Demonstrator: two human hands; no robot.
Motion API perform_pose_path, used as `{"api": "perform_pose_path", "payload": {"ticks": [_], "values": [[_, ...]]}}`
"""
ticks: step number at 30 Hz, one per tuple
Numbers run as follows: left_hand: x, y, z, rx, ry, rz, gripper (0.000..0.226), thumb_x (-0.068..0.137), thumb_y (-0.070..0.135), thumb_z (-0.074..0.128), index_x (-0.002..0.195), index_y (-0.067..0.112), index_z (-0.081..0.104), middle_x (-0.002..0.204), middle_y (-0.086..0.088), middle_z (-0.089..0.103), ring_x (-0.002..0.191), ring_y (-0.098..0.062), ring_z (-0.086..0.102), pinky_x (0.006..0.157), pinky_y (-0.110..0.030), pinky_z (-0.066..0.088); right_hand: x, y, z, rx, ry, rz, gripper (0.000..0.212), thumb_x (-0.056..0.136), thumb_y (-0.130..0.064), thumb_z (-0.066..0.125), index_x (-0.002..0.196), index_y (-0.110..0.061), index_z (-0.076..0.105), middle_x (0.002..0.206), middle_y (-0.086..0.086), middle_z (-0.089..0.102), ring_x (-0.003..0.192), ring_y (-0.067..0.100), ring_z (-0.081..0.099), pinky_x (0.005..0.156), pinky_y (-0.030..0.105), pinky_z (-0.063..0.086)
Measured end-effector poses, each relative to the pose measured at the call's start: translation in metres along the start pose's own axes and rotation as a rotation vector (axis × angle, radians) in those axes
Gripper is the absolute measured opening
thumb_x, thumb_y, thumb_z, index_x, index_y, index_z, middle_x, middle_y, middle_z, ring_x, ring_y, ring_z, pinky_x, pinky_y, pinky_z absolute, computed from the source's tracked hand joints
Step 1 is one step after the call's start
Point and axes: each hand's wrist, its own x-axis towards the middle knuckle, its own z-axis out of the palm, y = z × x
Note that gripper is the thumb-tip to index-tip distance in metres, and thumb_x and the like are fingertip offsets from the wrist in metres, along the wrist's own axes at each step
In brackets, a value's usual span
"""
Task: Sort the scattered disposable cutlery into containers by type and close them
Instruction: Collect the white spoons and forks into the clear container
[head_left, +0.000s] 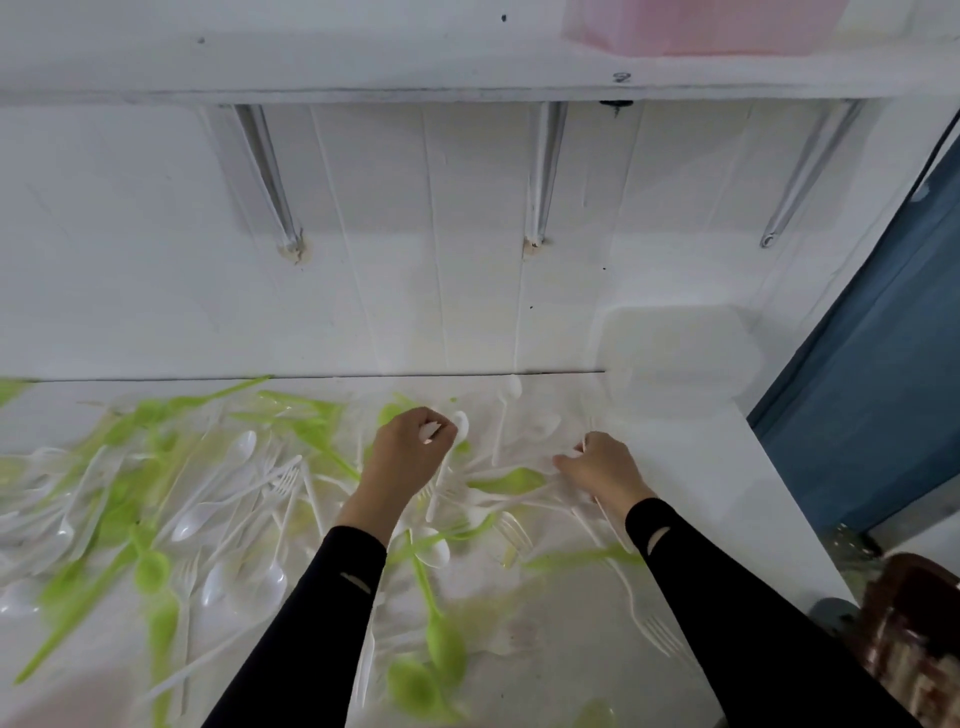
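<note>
Both hands work near the back of the table (701, 493), close to each other but not touching. The left hand (410, 449) has its fingers curled in and pinches a small white piece (431, 431); the blur hides what kind it is. A white spoon (460, 423) lies just beside its fingertips. The right hand (597, 467) is curled too, gripping a few white handles (519, 500) that stick out toward the left hand. Black sleeves (332, 623) cover both arms to the wrist. Green and white cutlery (218, 493) lies scattered across the table, thickest on the left side and under the hands, with spoons and forks mixed together. A green spoon (511, 480) lies between the two hands. A white container (675, 353) stands in the back right corner, near the right hand; whether its lid is on I cannot tell. Above, a pink box (701, 26) sits on a shelf (363, 67).
</note>
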Motion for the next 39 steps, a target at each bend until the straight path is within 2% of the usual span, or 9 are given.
{"api": "perform_pose_path", "payload": {"ticks": [3, 5, 11, 18, 22, 26, 29, 34, 39], "values": [[0.007, 0.008, 0.012, 0.095, -0.093, 0.031, 0.007, 0.087, 0.024, 0.067, 0.085, 0.017, 0.067, 0.096, 0.001, 0.07, 0.09, -0.015, 0.061, 0.073, -0.022, 0.039, 0.002, -0.004, 0.001, -0.104, -0.003, -0.038, 0.009, 0.084, -0.024, 0.059, 0.089, -0.017, 0.057, 0.095, 0.004, 0.065, 0.087, 0.028, 0.064, 0.068, 0.029, 0.047], [0.013, 0.013, 0.024, 0.205, -0.18, 0.06, 0.007, 0.086, 0.029, 0.066, 0.082, 0.025, 0.063, 0.1, 0.001, 0.068, 0.097, -0.018, 0.063, 0.077, -0.025, 0.045, 0.003, -0.006, -0.003, -0.025, -0.01, -0.048, 0.011, 0.084, -0.021, 0.056, 0.094, -0.015, 0.059, 0.093, 0.005, 0.065, 0.078, 0.029, 0.064, 0.068, 0.034, 0.053], [0.05, 0.033, 0.058, 0.329, -0.167, -0.004, 0.031, 0.09, 0.042, 0.061, 0.109, 0.017, 0.065, 0.118, -0.003, 0.066, 0.11, -0.024, 0.061, 0.083, -0.029, 0.046, 0.004, -0.008, -0.024, 0.158, -0.037, -0.057, 0.008, 0.084, -0.021, 0.063, 0.086, -0.013, 0.062, 0.068, -0.002, 0.056, 0.05, 0.015, 0.05, 0.041, 0.022, 0.038], [0.072, 0.048, 0.095, 0.405, -0.236, -0.061, 0.05, 0.097, 0.042, 0.054, 0.132, 0.008, 0.044, 0.133, -0.012, 0.053, 0.121, -0.033, 0.054, 0.096, -0.039, 0.042, 0.012, -0.005, -0.013, -0.037, -0.008, -0.106, 0.012, 0.092, -0.022, 0.052, 0.081, -0.019, 0.053, 0.086, 0.003, 0.064, 0.059, 0.023, 0.059, 0.062, 0.031, 0.05], [0.079, 0.047, 0.094, 0.33, -0.236, -0.097, 0.04, 0.095, 0.028, 0.06, 0.127, 0.008, 0.05, 0.129, -0.012, 0.059, 0.12, -0.033, 0.055, 0.094, -0.036, 0.043, 0.016, -0.007, -0.008, -0.14, 0.002, -0.097, 0.022, 0.091, -0.031, 0.058, 0.106, -0.016, 0.052, 0.106, 0.004, 0.063, 0.094, 0.024, 0.059, 0.073, 0.028, 0.041], [0.074, 0.046, 0.085, 0.3, -0.273, -0.023, 0.024, 0.087, 0.032, 0.069, 0.097, 0.011, 0.071, 0.105, -0.008, 0.07, 0.103, -0.03, 0.063, 0.084, -0.032, 0.049, 0.013, -0.01, 0.0, -0.181, -0.042, -0.07, 0.04, 0.089, -0.036, 0.062, 0.119, -0.012, 0.05, 0.114, 0.004, 0.061, 0.105, 0.025, 0.06, 0.077, 0.029, 0.042], [0.058, 0.044, 0.085, 0.357, -0.331, 0.07, 0.022, 0.083, 0.038, 0.073, 0.093, 0.019, 0.073, 0.097, 0.001, 0.07, 0.097, -0.021, 0.064, 0.075, -0.029, 0.047, 0.01, -0.01, 0.004, -0.205, -0.035, -0.076, 0.029, 0.091, -0.031, 0.057, 0.113, -0.012, 0.051, 0.112, 0.004, 0.06, 0.101, 0.025, 0.059, 0.08, 0.032, 0.045], [0.04, 0.037, 0.092, 0.436, -0.301, 0.136, 0.019, 0.089, 0.03, 0.068, 0.107, 0.025, 0.068, 0.111, 0.0, 0.068, 0.107, -0.023, 0.062, 0.073, -0.026, 0.037, 0.007, -0.008, -0.003, -0.222, -0.037, -0.043, 0.023, 0.092, -0.021, 0.052, 0.114, -0.014, 0.055, 0.111, 0.002, 0.061, 0.095, 0.028, 0.065, 0.076, 0.028, 0.045], [0.038, 0.039, 0.084, 0.313, -0.281, 0.104, 0.025, 0.086, 0.024, 0.071, 0.109, 0.016, 0.069, 0.108, -0.003, 0.07, 0.102, -0.023, 0.064, 0.079, -0.029, 0.047, 0.005, -0.005, -0.012, -0.142, 0.035, -0.127, 0.013, 0.094, -0.025, 0.055, 0.104, -0.018, 0.058, 0.093, -0.001, 0.06, 0.091, 0.025, 0.061, 0.072, 0.029, 0.044]]}}
